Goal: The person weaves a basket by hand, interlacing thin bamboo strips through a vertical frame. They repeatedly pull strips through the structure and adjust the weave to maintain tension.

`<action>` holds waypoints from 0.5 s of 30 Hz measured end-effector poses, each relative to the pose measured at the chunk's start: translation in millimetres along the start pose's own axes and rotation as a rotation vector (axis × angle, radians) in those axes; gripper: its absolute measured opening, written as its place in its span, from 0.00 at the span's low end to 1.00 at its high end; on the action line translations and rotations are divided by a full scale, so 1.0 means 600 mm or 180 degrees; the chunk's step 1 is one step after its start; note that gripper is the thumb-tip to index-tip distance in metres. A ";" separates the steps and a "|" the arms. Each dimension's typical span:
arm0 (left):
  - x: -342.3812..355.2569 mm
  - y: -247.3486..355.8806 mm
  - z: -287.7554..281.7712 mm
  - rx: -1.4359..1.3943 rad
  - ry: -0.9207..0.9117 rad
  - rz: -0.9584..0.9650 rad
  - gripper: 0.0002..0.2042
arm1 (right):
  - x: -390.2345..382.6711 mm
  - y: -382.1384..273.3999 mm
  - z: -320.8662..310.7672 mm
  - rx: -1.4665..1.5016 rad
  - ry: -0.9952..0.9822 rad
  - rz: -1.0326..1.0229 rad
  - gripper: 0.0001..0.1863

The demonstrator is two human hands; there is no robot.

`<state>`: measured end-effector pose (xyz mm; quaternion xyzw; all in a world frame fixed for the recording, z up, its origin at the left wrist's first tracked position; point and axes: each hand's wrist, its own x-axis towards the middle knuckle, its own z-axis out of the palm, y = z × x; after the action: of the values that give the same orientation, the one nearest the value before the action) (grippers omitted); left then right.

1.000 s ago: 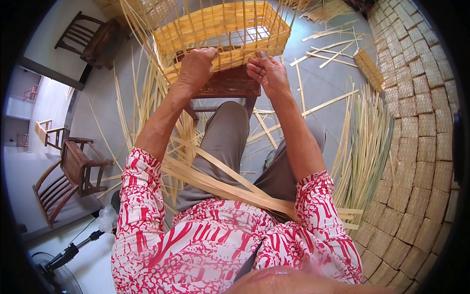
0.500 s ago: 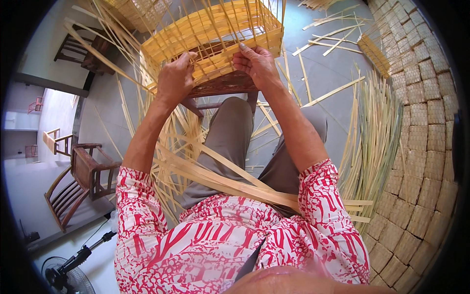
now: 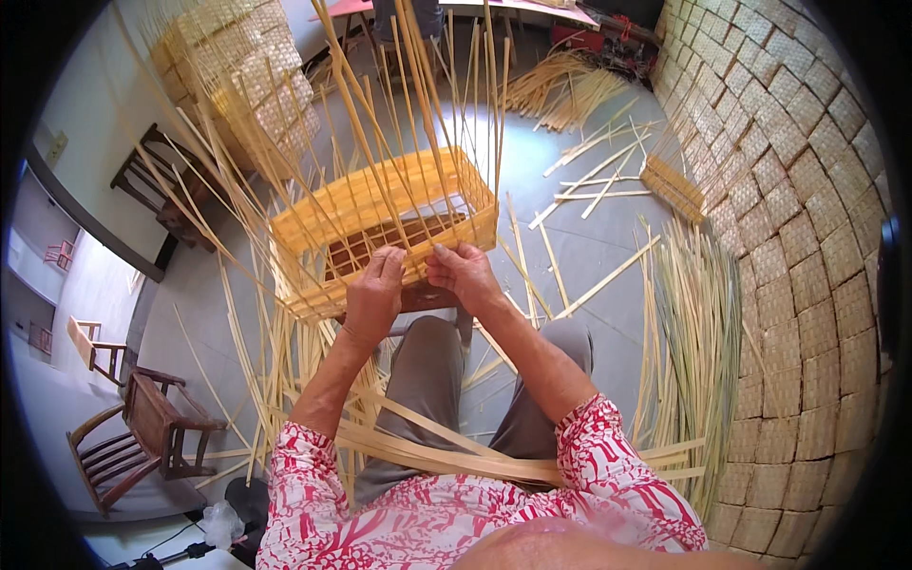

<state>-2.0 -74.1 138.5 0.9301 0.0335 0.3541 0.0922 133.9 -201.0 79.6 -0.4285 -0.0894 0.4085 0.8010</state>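
A half-woven yellow bamboo basket (image 3: 356, 197) sits on a dark wooden stool before my knees, its long upright stakes rising from the walls. At its near wall, my left hand (image 3: 373, 296) pinches with thumb and fingers at the top weaving strip. Close by on the right, my right hand (image 3: 464, 277) is also closed on that near rim, fingers curled round the strip. The fingertips hide exactly where strip and stakes cross. Several loose flat bamboo strips (image 3: 446, 463) lie across my lap.
Long thin splints (image 3: 693, 332) lie in a bundle at right, beside a wall of stacked woven pieces (image 3: 807, 237). Another partly woven basket (image 3: 673, 188) rests near that stack. Cut strips (image 3: 594, 171) litter the floor. Wooden chairs (image 3: 152, 423) stand at left; finished baskets (image 3: 252, 85) are piled behind.
The view has tilted up, showing more of the room. My left hand has shifted right along the near rim, so both hands are closer together.
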 end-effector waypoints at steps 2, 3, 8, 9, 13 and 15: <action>0.010 -0.010 0.002 0.0003 -0.0124 -0.0095 0.13 | -0.002 -0.008 0.008 -0.0005 -0.0018 -0.0071 0.11; 0.015 -0.011 0.002 0.0052 -0.0178 -0.0095 0.12 | -0.005 -0.009 0.014 -0.0060 0.0029 -0.0106 0.12; 0.014 -0.020 0.021 -0.0269 -0.0158 -0.0122 0.02 | 0.030 0.019 -0.040 -0.0092 0.0134 -0.0553 0.15; 0.016 -0.021 0.017 -0.0428 -0.0130 -0.0108 0.02 | 0.018 0.006 -0.027 -0.0299 0.0243 -0.0670 0.14; 0.018 -0.039 0.006 -0.0913 -0.0219 -0.0029 0.03 | 0.004 -0.049 0.003 -0.0900 -0.0352 -0.0838 0.14; 0.022 -0.043 0.001 -0.1021 -0.0363 -0.0024 0.04 | -0.002 -0.059 0.020 -0.1477 -0.0595 -0.1138 0.14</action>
<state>8.2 -47.5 141.6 0.9219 -0.0252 0.3011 0.2426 147.8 -204.9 114.1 -0.5381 -0.3276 0.2674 0.7291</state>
